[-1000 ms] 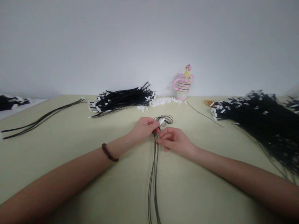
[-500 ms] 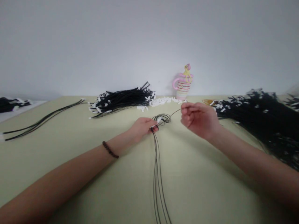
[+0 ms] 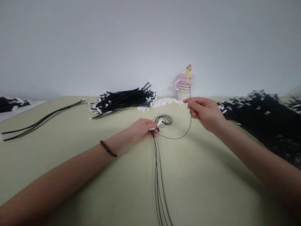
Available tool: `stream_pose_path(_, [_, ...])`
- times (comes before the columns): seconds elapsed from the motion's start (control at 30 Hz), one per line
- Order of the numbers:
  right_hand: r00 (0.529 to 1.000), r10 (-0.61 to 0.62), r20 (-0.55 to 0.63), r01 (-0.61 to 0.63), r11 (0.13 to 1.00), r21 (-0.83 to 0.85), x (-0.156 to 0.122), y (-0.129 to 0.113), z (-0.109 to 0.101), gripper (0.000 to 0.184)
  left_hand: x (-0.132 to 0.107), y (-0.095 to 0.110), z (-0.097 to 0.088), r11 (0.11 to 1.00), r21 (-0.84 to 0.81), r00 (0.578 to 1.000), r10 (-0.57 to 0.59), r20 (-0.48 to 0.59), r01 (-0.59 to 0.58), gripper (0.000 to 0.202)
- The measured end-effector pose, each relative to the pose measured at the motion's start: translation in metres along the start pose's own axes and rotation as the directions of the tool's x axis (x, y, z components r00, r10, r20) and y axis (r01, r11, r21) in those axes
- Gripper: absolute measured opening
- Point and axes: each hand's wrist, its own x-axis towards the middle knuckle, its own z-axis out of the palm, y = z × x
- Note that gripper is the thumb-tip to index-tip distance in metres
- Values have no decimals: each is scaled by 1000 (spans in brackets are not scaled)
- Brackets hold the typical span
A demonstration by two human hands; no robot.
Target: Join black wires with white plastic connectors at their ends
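Observation:
My left hand (image 3: 144,129) is closed on several thin black cables (image 3: 157,169), whose lengths run down toward the near edge of the view. A white tab or connector (image 3: 159,122) shows at its fingertips. Just beyond the fingers, a loose coil of black cable (image 3: 166,119) rests over the table. My right hand (image 3: 203,112) pinches a single thin cable strand (image 3: 185,134). This strand sags in a curve from the left hand, and its free end stands up above the right fingers, in front of the mug.
A pale green table (image 3: 113,188) meets a white wall. At the back lie a bundle of black cables (image 3: 124,97), small white pieces (image 3: 164,102) and a pink-handled mug (image 3: 184,86). A large black cable pile (image 3: 261,116) covers the right side; several cables (image 3: 42,121) lie left.
My right hand has shifted slightly right. The strand between the hands was straight and now hangs slack in a loop, its end pointing up. My left hand stays nearly in place.

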Motion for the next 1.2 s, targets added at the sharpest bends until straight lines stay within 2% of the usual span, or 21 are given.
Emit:
stream_pose_path(0.07, [994,13,106,2,991,-135,-13,11,15,27,1,-2,0,999,4,999,34,6,-34,16])
stream_pose_path(0.13, [981,-8,193,59,964,-261,-26,25,28,21,1,-4,0,998,8,998,65,5,-65,17])
stream_pose_path(0.23, [965,-52,257,149,916,-373,-42,44,40,15,3,-7,-1,997,-11,997,73,3,-73,17])
stream_pose_path(0.33, [965,-81,249,182,890,-418,-49,53,43,14,5,-8,-3,995,-73,998,69,4,-68,15])
stream_pose_path(0.5, [960,-105,260,222,852,-474,-52,53,42,15,9,-8,-6,986,-156,998,68,8,-66,12])
stream_pose_path(0.73, [954,-110,280,244,829,-504,-52,54,42,15,11,-10,-9,982,-169,996,87,21,-82,13])
stream_pose_path(1.2, [948,-111,300,257,822,-508,-52,53,42,16,13,-10,-10,983,-180,999,50,15,-47,11])
